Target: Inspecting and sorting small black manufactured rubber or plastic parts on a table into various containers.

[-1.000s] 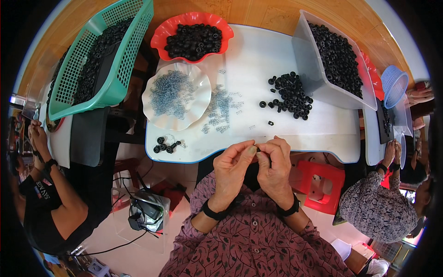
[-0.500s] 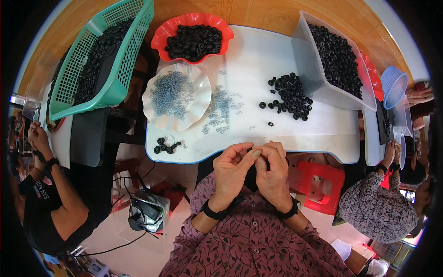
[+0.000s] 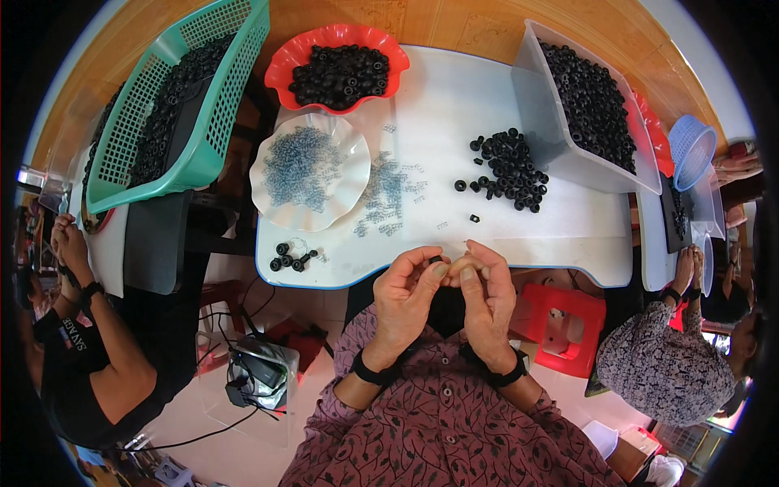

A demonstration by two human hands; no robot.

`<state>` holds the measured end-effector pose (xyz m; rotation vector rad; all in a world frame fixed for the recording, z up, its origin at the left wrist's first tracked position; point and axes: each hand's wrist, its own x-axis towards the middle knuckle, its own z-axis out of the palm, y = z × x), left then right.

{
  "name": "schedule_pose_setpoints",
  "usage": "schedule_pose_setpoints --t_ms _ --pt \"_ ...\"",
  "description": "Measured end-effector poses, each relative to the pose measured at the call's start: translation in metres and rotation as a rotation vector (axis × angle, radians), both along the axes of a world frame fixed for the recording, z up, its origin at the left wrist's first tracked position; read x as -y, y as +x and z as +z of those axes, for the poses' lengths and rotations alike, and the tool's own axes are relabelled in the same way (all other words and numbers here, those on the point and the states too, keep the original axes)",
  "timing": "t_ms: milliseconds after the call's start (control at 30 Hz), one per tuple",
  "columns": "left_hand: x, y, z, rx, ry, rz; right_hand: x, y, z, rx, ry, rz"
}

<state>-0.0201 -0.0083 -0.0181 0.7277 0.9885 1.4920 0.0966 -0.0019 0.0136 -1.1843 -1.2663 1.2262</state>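
1. Small black ring [image 3: 439,260], pinched between fingertips of left hand [image 3: 406,296] and right hand [image 3: 488,294], just off the near edge of the white table [image 3: 568,223]; mostly hidden, so shape and any fitted part not discernible.
2. Fingers of both hands curled closed about the ring, tips touching; pale object at the right fingertips, kind unclear.
3. Progress, judged from the layout: a handful of black pieces [image 3: 292,257] set apart at the near left corner, likely finished; a larger loose pile of black rings [image 3: 510,170] at mid-table, apparently still to be handled.
4. Further stock: grey bin [image 3: 542,97] and red scalloped bowl [image 3: 280,69], both full of black rings; teal basket [image 3: 235,105] likewise loaded. Bulk of the work seemingly left.
5. Small silvery wire parts on a white scalloped plate [image 3: 268,203] and scattered beside it on the table.
6. Other persons seated at far left and far right, hands at their own work.
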Motion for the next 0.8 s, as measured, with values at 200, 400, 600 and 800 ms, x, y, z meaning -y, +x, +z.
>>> schedule_pose_setpoints --t_ms 200,400,600,800 --pt "0.003 -0.001 0.008 0.071 -0.019 -0.075 -0.007 -0.003 -0.002 0.225 0.148 0.099" --pt "0.004 0.002 0.007 0.005 0.035 -0.054 -0.008 -0.017 0.003 0.228 0.047 0.171" --pt "0.004 0.0 0.005 0.095 0.047 -0.065 -0.011 -0.019 -0.002 0.143 0.121 0.124" --pt "0.006 0.001 0.005 0.068 0.04 -0.044 -0.011 -0.018 -0.002 0.14 0.045 0.124"
